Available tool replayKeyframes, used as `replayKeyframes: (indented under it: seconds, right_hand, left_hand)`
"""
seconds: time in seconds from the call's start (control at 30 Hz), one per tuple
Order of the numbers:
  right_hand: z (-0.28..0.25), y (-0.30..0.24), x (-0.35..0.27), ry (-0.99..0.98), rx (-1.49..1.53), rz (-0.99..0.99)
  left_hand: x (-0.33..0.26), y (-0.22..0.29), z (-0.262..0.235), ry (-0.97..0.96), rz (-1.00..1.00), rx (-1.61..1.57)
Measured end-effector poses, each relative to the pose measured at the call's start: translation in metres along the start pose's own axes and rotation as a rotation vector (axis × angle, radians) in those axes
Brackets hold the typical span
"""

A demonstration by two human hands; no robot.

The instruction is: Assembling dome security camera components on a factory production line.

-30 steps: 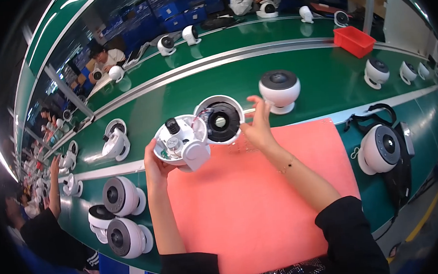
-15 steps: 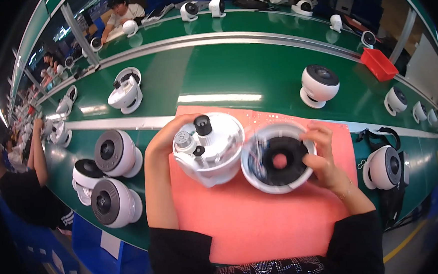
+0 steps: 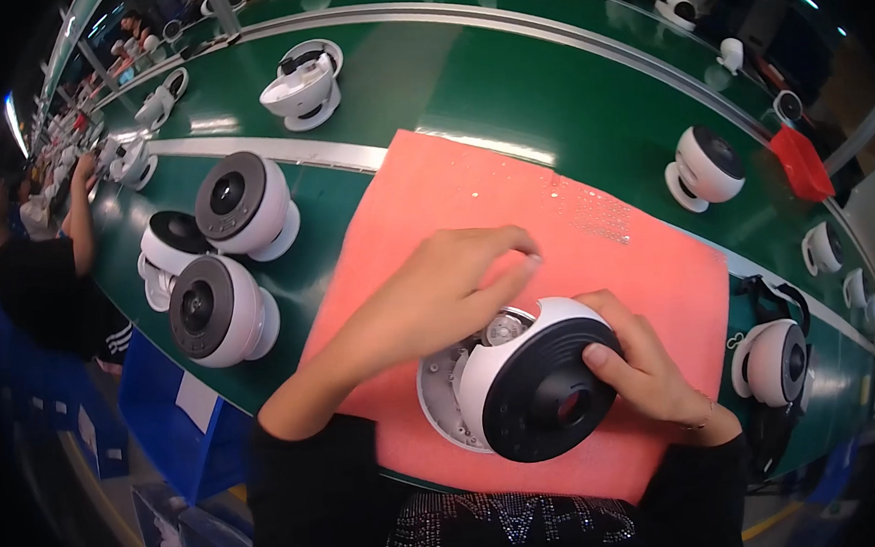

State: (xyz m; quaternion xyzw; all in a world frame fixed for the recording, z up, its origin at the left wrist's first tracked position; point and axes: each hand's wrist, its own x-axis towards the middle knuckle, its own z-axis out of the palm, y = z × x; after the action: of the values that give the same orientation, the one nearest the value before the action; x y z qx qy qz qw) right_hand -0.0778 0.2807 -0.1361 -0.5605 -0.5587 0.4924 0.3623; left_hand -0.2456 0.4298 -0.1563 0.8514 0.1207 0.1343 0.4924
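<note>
A ball-shaped white device with a black front cover (image 3: 540,393) is tilted over the pink mat in front of me. Its black face points toward the near right. At its far left the housing stands apart, showing a silver round part (image 3: 506,326) and a white inner shell (image 3: 445,401). My right hand (image 3: 635,354) is closed on the device's right edge, thumb on the black face and fingers behind. Just over the gap hovers my left hand (image 3: 463,280), thumb and forefinger apart, with nothing seen between them.
Small shiny screws (image 3: 599,215) lie scattered on the pink mat (image 3: 386,247). Several finished-looking round devices (image 3: 245,207) stand to the left, and another (image 3: 776,361) is at the right beside a black strap. An opened unit (image 3: 303,86) sits on the green belt. A red bin (image 3: 801,163) is far right.
The two separate halves have been brought together, black face now turned toward me. My left hand has let go of its half and risen over it. The view has shifted and tilted.
</note>
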Motion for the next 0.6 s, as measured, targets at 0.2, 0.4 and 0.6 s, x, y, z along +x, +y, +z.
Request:
replayKeyframes:
  seconds: [0.2, 0.4, 0.6]
  right_hand:
    - [0.009, -0.021, 0.010, -0.021, -0.179, 0.006]
    - [0.018, -0.016, 0.011, 0.006, -0.389, -0.211]
    - [0.018, -0.018, 0.019, 0.068, -0.462, -0.187]
  left_hand:
    - [-0.101, 0.016, 0.012, 0.333, -0.112, 0.062]
    - [-0.112, 0.030, 0.030, 0.346, -0.101, 0.229]
    - [-0.112, 0.025, 0.020, 0.307, -0.182, 0.248]
